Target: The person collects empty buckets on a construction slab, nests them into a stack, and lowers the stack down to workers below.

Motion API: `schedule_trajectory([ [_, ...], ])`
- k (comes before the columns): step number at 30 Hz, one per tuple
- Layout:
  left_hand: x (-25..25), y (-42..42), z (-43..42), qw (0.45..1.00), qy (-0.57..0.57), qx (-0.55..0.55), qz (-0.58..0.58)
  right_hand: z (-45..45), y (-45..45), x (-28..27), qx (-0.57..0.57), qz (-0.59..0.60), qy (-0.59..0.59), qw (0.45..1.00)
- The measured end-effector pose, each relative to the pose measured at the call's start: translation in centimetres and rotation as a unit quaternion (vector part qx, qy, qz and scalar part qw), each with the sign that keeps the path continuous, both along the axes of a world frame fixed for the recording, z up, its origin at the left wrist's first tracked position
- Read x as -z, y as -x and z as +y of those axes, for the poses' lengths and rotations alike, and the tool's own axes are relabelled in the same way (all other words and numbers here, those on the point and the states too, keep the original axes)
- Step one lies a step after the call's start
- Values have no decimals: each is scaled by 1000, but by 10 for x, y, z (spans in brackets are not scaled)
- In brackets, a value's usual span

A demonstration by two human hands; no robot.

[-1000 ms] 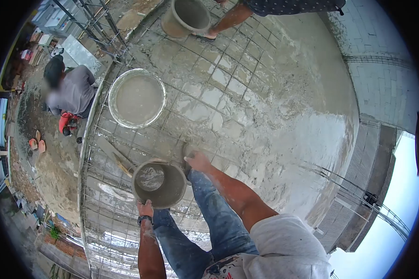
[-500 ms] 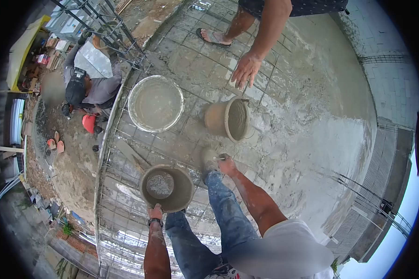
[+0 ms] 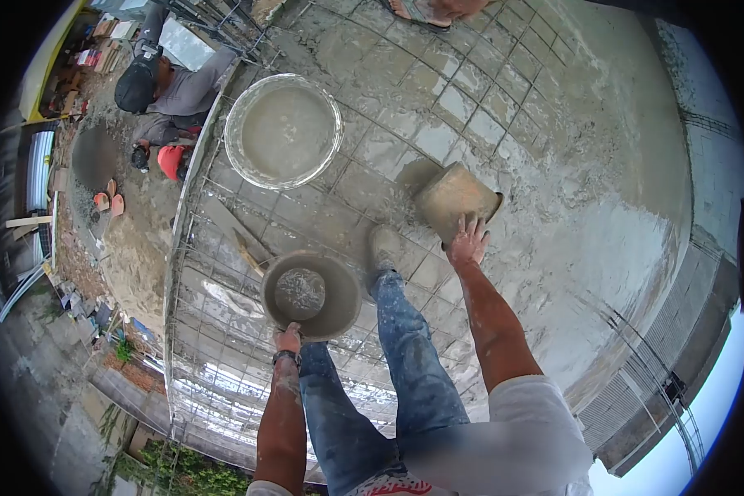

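Observation:
My left hand [image 3: 288, 339] grips the rim of a grey bucket [image 3: 343, 302], whose open mouth faces me and whose inside bottom is smeared with wet cement. Against the side of a second, tan bucket [image 3: 455, 198] lies my right hand [image 3: 469, 241], fingers spread. That bucket is tipped over, its mouth toward the right and low on the wet concrete; its contents are hidden. A round tub [image 3: 283, 132] of grey slurry stands on the mesh above the grey bucket.
A wooden-handled flat tool [image 3: 236, 234] lies left of the grey bucket. Rebar mesh covers the floor. Rebar columns [image 3: 223, 29] rise at the upper left. People [image 3: 174, 91] are below the slab edge. A co-worker's foot [image 3: 426, 11] is at the top.
The tan bucket came from the co-worker's side, first upright, and is now tipped over to the right. The co-worker's hand has left it. My right hand has moved up onto it.

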State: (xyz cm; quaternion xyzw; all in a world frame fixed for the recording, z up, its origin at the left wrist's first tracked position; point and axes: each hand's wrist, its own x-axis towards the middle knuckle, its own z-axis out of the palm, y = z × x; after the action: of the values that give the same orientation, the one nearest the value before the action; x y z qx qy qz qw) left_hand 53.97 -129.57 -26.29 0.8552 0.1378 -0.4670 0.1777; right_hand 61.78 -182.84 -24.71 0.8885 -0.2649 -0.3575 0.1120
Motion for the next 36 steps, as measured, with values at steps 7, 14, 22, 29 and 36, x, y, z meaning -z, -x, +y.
schedule_trajectory([
  [7, 62, 2, -25, 987, 84, 38, -128, -88, 3, 17, -210, 32, 23, 977],
  [14, 79, -19, -77, 926, -17, -370, -66, -102, -8, 20, -438, 8, -95, 894],
  [22, 14, -61, -75, 805, 94, -570, -134, 31, -101, -86, -322, 8, -171, 931],
  [29, 29, -41, -27, 764, 198, -611, -57, 92, -117, -139, -127, -62, -434, 890],
  [36, 30, -24, 14, 787, 231, -566, -78, 179, -88, -75, 161, 22, -591, 791],
])
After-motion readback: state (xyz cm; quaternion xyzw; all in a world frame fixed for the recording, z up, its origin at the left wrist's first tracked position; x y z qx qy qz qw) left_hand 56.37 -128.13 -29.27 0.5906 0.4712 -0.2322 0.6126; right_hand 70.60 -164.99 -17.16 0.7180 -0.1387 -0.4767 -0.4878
